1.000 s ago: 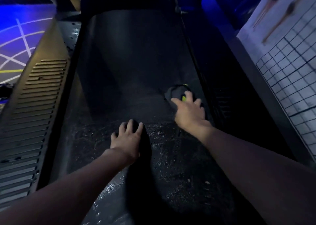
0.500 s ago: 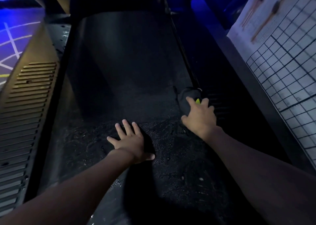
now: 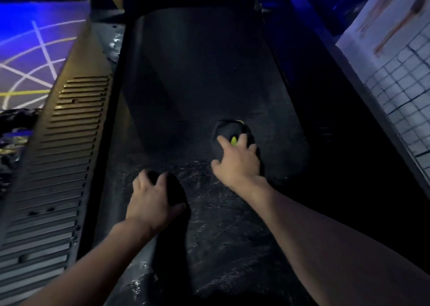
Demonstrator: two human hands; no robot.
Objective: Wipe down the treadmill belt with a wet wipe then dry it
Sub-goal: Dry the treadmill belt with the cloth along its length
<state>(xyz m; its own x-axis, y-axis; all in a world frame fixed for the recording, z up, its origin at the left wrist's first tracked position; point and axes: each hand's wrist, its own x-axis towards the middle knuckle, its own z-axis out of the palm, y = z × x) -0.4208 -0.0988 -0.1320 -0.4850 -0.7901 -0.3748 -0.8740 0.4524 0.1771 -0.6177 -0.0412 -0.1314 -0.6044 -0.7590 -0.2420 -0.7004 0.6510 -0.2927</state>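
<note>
**One belt, two hands, one cloth**

The one dark treadmill belt (image 3: 197, 73) runs away from me, glistening wet on its near part, with one ribbed side rail (image 3: 58, 166) along its left. My right hand (image 3: 237, 161) presses spread fingers flat on the single dark cloth (image 3: 229, 131), which lies right of the belt's centre. My left hand (image 3: 151, 201) props bent fingers on the belt; I cannot tell whether it holds anything.
</note>
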